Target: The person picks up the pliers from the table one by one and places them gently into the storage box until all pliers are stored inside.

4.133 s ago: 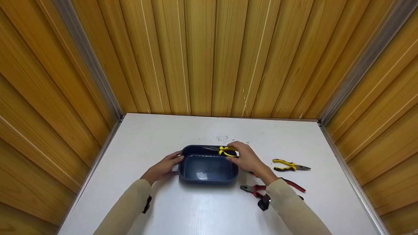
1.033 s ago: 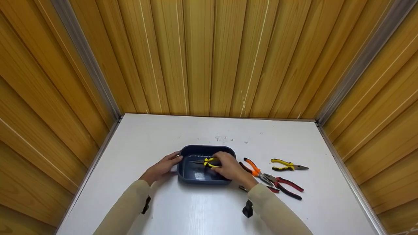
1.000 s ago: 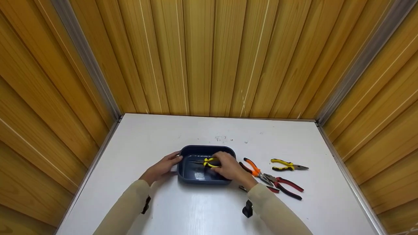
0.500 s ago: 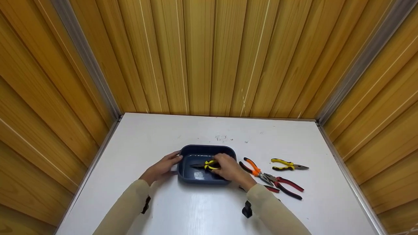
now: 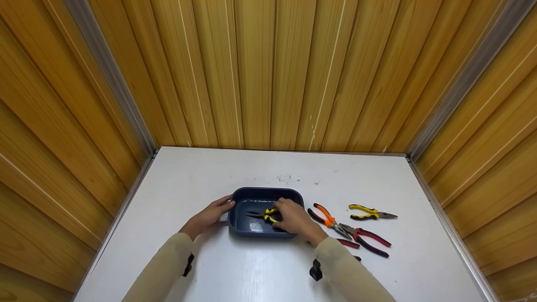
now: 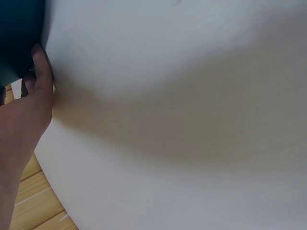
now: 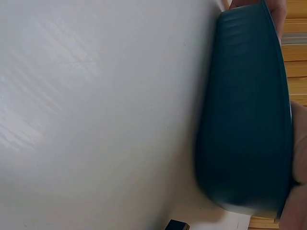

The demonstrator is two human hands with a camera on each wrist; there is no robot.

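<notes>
A dark blue rectangular basin [image 5: 241,214] stands on the white table. My left hand [image 5: 209,214] grips its left side, the thumb at the rim and the other fingers along the outside. In the left wrist view, the left hand [image 6: 36,103] touches the basin's outer wall [image 6: 19,33]. My right hand [image 5: 293,216] reaches inside the basin, gripping yellow-and-black long-nose pliers [image 5: 268,214] by the handles. The pliers' nose points left, low over the basin floor; their handle ends are hidden by the hand. In the right wrist view, the basin wall [image 7: 244,110] hides the pliers.
Right of the basin lie orange-and-black pliers [image 5: 327,218], red-and-black pliers [image 5: 369,240] and yellow-and-black long-nose pliers [image 5: 371,212]. Another red-handled tool [image 5: 349,243] is partly hidden behind the right forearm. Wood-patterned walls [image 5: 268,84] enclose the table's back and sides.
From above the basin's back right rim, the right hand has brought the pliers down inside. Lately they shift slightly toward the front. The left hand stays on the basin.
</notes>
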